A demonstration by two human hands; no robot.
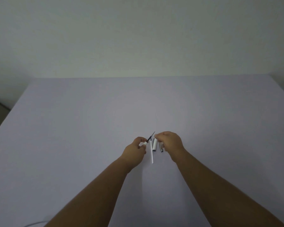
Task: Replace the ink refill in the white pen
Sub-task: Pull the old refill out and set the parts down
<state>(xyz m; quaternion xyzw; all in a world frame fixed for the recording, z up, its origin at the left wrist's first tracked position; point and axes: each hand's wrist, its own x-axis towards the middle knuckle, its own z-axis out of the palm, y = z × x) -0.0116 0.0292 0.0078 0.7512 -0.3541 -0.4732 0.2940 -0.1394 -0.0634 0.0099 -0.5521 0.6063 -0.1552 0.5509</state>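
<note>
Wide, pale lilac, matte bench (88, 128), seen from above against a plain off-white wall (138, 30). Both bare forearms reach in from the near edge and meet at the bench centre.

Right hand (170, 143): curled downward, fingertips bunched by the far tip of the refill; whether they pinch it or a small part cannot be told, since the fingers hide the contact.

Left hand (135, 147): closed on the short white plastic pen section (144, 143), held between thumb and forefinger just above the bench.

Long white cylindrical pen barrel (152, 152): lying on the bench between the hands, pointing away from the viewer, apart from either hand.

Shorter white tube with a dark end, probably the cap (155, 145): lying just beside the barrel on its right.

Thin dark piece with a metallic glint (161, 147): lying near the right hand, partly hidden by it; too small to identify.

Slim dark ink refill with a pointed grey tip (150, 136): projecting from the white section, slanting up and away toward the right hand.

Step in hand, as judged: drawing the refill out of, or seating it in, the section. To do it well, keep the left hand steady, pull or push straight along the refill's axis without bending it, grip near the section, and keep the loose parts from rolling
</note>
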